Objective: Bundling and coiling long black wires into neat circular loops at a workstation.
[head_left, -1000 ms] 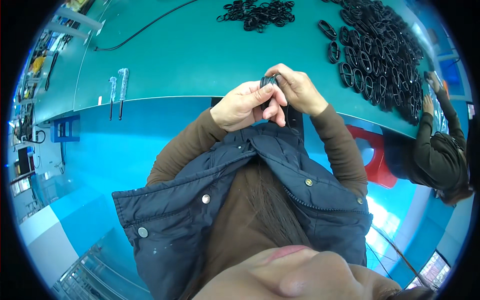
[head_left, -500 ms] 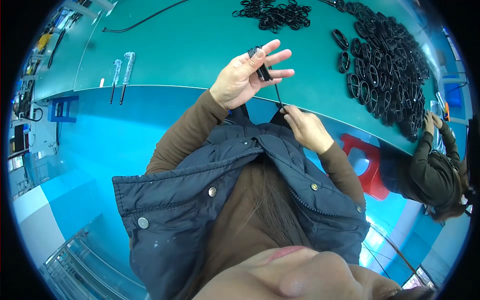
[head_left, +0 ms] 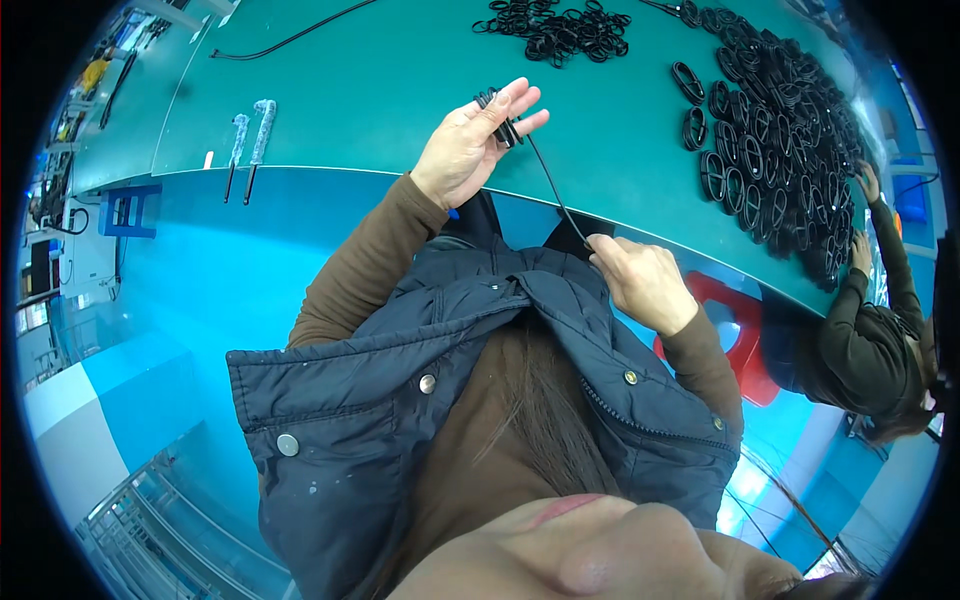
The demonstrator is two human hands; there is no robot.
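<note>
Above the table's front edge, my left hand (head_left: 468, 145) grips a small coil of black cable (head_left: 506, 132) between thumb and fingers. From that coil a single length of the cable runs down and to the right. Its lower part is pinched in the closed fingers of my right hand (head_left: 640, 280), held lower and nearer my body. The stretch between the hands looks taut and nearly straight. What lies inside the right fingers is hidden.
The green table (head_left: 380, 110) carries a large heap of coiled black cables (head_left: 760, 150) at right and a pile of small black loops (head_left: 560, 30) at the back. Two wrapped rods (head_left: 262, 130) lie left. A red stool (head_left: 735, 350) stands below; a co-worker (head_left: 860, 340) works at far right.
My right hand has moved right and down, lengthening the stretch of cable between the hands. My left hand has shifted slightly left, its fingers more closed. The co-worker's hands have moved apart.
</note>
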